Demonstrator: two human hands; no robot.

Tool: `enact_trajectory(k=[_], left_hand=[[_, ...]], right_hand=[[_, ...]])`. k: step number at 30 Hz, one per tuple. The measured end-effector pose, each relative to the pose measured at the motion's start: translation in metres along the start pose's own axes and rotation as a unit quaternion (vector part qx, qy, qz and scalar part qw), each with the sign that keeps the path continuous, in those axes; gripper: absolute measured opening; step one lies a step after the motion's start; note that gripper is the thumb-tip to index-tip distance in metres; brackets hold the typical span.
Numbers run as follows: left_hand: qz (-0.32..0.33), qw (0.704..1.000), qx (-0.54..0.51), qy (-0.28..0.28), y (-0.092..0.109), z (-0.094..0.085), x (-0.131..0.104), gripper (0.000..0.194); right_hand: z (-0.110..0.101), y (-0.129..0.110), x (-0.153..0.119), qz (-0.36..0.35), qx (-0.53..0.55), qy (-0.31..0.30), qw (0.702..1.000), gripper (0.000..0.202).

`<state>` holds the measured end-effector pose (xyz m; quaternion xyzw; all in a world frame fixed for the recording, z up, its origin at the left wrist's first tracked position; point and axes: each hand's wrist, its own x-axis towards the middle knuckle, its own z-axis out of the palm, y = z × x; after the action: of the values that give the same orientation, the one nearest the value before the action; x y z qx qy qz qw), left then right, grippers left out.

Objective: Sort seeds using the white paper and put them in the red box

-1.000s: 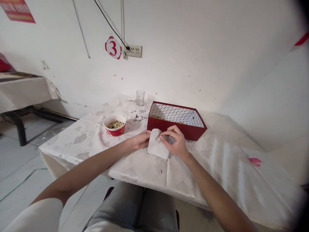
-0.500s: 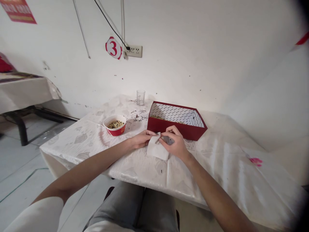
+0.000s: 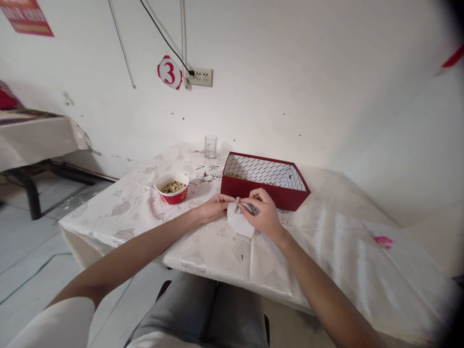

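Observation:
A small white pouch-like piece of thin cloth or paper (image 3: 240, 223) hangs just over the front part of the table, its top edge gathered. On its left side my left hand (image 3: 214, 208) has its fingers closed at the top edge. My right hand (image 3: 264, 212) pinches the same edge from the right, thumb and fingertips close together. Whether anything is inside the white piece cannot be seen. Right behind the hands stands a dark red open box (image 3: 257, 190) with a patterned white lining and seeds or grains along its bottom.
To the left is a red and white paper bowl (image 3: 174, 195) of mixed grains. A clear glass (image 3: 210, 146) stands near the wall, with dark bits (image 3: 207, 175) scattered before it. A glossy white tablecloth (image 3: 126, 217) covers the table. Another table (image 3: 39, 137) is at far left.
The lower part of the white piece has swung a little to the right and looks narrower. Both hands keep nearly the same place and grip.

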<state>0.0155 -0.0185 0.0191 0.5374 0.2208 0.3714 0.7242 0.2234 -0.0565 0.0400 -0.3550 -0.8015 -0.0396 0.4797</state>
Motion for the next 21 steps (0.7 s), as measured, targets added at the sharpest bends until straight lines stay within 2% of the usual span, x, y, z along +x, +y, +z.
enact_trajectory(k=[11, 21], left_hand=[[-0.029, 0.999, -0.011, 0.044, 0.0037, 0.0038, -0.0021, 0.028], [0.001, 1.0, 0.005, 0.013, 0.0007, 0.0012, -0.0009, 0.033]], right_hand=[[0.0019, -0.0013, -0.0014, 0.003, 0.031, -0.006, 0.999, 0.012], [0.0004, -0.0008, -0.0004, 0.001, 0.018, -0.006, 1.0, 0.014]])
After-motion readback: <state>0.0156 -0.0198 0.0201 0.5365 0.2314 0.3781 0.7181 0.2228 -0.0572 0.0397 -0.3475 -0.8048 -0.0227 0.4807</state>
